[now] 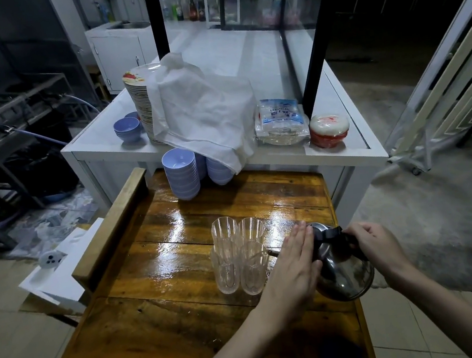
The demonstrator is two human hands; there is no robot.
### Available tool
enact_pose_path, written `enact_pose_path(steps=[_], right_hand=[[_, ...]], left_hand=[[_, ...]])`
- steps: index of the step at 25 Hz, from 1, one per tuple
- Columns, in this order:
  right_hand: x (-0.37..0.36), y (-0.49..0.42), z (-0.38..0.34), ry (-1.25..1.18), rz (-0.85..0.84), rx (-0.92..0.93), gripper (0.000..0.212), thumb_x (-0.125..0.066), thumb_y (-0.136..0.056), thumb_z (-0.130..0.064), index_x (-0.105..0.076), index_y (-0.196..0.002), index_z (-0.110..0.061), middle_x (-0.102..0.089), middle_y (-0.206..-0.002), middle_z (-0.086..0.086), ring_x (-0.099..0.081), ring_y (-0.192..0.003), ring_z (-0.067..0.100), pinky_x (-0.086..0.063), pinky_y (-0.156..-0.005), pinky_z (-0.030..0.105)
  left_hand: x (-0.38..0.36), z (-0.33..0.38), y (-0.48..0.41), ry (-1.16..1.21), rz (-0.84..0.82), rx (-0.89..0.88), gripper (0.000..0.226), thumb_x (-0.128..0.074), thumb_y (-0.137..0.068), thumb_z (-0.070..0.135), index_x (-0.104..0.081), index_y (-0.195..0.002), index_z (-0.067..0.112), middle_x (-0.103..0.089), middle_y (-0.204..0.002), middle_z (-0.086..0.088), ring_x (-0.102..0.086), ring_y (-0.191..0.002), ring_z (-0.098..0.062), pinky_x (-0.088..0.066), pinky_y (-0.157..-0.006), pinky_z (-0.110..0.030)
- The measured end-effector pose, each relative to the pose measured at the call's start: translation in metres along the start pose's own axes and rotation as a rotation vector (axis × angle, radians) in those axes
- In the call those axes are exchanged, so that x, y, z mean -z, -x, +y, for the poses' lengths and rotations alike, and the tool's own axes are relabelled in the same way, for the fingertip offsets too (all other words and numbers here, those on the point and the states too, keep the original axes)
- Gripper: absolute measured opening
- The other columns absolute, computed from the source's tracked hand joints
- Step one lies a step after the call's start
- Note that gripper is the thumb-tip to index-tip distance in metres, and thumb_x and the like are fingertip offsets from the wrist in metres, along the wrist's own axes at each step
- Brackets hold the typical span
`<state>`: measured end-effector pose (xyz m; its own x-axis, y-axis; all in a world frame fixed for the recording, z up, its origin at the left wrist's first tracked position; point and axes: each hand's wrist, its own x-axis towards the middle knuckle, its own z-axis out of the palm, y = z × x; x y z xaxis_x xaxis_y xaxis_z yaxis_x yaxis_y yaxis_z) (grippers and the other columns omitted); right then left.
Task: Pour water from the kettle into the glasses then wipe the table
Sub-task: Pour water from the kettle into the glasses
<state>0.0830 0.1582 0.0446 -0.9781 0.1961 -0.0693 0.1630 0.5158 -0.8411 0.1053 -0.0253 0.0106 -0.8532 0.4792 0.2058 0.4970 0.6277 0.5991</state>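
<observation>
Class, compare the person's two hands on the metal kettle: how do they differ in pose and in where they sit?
The left hand lies flat, fingers straight, against the shiny metal kettle on the side facing the clear ribbed glasses. The right hand is curled, gripping the kettle's black handle. Both touch the kettle.

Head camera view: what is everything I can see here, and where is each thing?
glasses: four, clear, clustered on the wooden table
kettle: one, steel with black handle, tilted at the table's right edge
bowls: several stacks, lilac, far end of the wooden table and on the white table
plates: one tall stack, white table
cloth: one, white, draped over the plates
packets: clear, white table
left hand: flat against the kettle's side
right hand: gripping the kettle's handle
</observation>
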Motion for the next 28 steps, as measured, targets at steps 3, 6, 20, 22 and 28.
enact_pose_path(steps=[3, 6, 20, 22, 28], right_hand=[[0.000, -0.001, -0.004, 0.025, 0.003, 0.021, 0.036, -0.054, -0.092, -0.021, -0.064, -0.064, -0.001, -0.061, -0.062, 0.014, -0.055, -0.062, 0.024, -0.041, -0.059, 0.037], [-0.001, -0.005, -0.005, 0.048, -0.001, 0.034, 0.035, -0.053, -0.093, -0.020, -0.066, -0.065, -0.002, -0.063, -0.065, 0.015, -0.058, -0.066, 0.029, -0.043, -0.060, 0.038], [0.008, -0.011, -0.014, 0.100, 0.026, 0.087, 0.039, -0.054, -0.092, -0.021, -0.061, -0.059, -0.002, -0.059, -0.058, 0.015, -0.051, -0.057, 0.020, -0.038, -0.055, 0.033], [0.010, -0.012, -0.017, 0.115, 0.033, 0.103, 0.039, -0.054, -0.092, -0.020, -0.061, -0.059, -0.001, -0.061, -0.061, 0.019, -0.051, -0.056, 0.020, -0.037, -0.054, 0.032], [0.013, -0.013, -0.028, 0.177, 0.034, 0.133, 0.042, -0.056, -0.090, -0.016, -0.051, -0.048, -0.013, -0.050, -0.050, 0.002, -0.044, -0.050, 0.015, -0.029, -0.050, 0.029]], left_hand=[[0.000, 0.000, 0.001, 0.002, -0.003, 0.011, 0.057, -0.023, -0.103, 0.032, 0.007, -0.150, 0.017, 0.014, -0.158, 0.002, 0.017, -0.145, -0.004, 0.016, -0.115, -0.017], [-0.001, 0.000, 0.001, 0.012, 0.000, 0.029, 0.058, -0.022, -0.102, 0.033, 0.007, -0.150, 0.017, 0.014, -0.158, 0.003, 0.017, -0.145, -0.003, 0.014, -0.116, -0.018], [0.000, 0.005, -0.007, 0.041, -0.008, 0.061, 0.059, -0.019, -0.102, 0.036, 0.007, -0.152, 0.018, 0.015, -0.159, 0.004, 0.019, -0.144, -0.002, 0.008, -0.119, -0.024], [0.000, 0.007, -0.007, 0.052, -0.001, 0.061, 0.059, -0.020, -0.103, 0.035, 0.006, -0.152, 0.018, 0.015, -0.159, 0.005, 0.019, -0.144, -0.002, 0.008, -0.119, -0.024], [0.000, 0.007, -0.008, 0.066, 0.018, 0.069, 0.059, -0.022, -0.103, 0.035, 0.007, -0.151, 0.019, 0.015, -0.159, 0.005, 0.019, -0.144, -0.002, 0.012, -0.117, -0.020]])
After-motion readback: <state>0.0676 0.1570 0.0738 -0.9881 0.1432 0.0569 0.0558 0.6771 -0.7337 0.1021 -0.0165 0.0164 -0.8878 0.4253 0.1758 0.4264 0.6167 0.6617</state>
